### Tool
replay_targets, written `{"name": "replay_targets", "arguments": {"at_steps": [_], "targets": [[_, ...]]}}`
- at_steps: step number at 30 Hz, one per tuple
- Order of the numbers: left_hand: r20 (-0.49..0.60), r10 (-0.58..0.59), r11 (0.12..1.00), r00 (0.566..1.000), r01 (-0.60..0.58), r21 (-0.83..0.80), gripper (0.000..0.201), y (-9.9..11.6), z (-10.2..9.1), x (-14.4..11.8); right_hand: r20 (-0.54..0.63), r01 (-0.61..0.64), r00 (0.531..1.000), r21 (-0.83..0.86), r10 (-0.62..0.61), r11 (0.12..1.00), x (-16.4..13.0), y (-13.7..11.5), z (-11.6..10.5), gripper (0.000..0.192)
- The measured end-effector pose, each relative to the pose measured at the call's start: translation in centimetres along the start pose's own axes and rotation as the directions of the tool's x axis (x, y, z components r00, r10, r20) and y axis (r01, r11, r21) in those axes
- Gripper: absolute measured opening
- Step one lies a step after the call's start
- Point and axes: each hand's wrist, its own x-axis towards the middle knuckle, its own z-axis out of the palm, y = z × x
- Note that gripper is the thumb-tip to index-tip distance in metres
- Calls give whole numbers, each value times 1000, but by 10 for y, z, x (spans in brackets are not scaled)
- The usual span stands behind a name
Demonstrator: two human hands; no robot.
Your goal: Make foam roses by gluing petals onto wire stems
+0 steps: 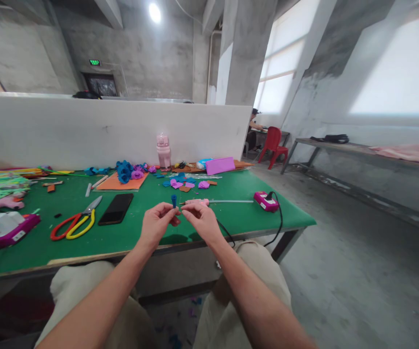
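The scene is brightly and evenly lit by daylight from large windows (282, 72) well to the right of the right hand (202, 219), which are blown out to plain white, and by a round ceiling lamp (154, 12) high above both hands, ringed by glare. Only soft, short shadows are cast on the green worktop (129, 232) just beneath the left hand (156, 224) and the right one. Strong wide-angle distortion is seen towards the edges, where walls and beams are bent and stretched, and fine detail far behind the hands is slightly soft.
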Motion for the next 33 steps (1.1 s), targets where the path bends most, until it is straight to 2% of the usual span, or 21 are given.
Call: {"name": "replay_targets", "arguments": {"at_steps": [3, 11, 17, 22, 25, 28, 30, 33], "targets": [[-5, -14, 997, 1000, 13, -81, 25, 2, -1, 0, 125, -51, 991, -41, 56, 998, -1, 4, 4, 21], [-8, -90, 958, 996, 84, -275, 25, 2, -4, 3, 243, -124, 963, 22, 115, 992, -2, 11, 10, 19], [-4, -109, 958, 994, 104, -267, 27, 1, -5, 3, 223, -204, 960, 137, 170, 969, -3, 12, 16, 16], [126, -144, 956, 981, 171, -240, 34, 2, -6, 2, 190, -258, 958, 232, 216, 938, -1, 16, 15, 21], [82, -138, 961, 987, 153, -232, 33, 1, -9, 5, 194, -313, 945, 301, 263, 901, 0, 17, 12, 24], [-14, -80, 990, 997, 78, -116, 31, -4, -14, 9, 193, -353, 933, 337, 303, 873, 0, 16, 9, 24], [-31, -14, 999, 999, 15, 42, 18, -7, -19, 12, 195, -364, 930, 354, 313, 861, 0, 16, 9, 24], [-36, 85, 970, 996, -75, 230, 20, -11, -25, 14, 197, -372, 927, 370, 319, 851, 0, 15, 8, 25]]}}
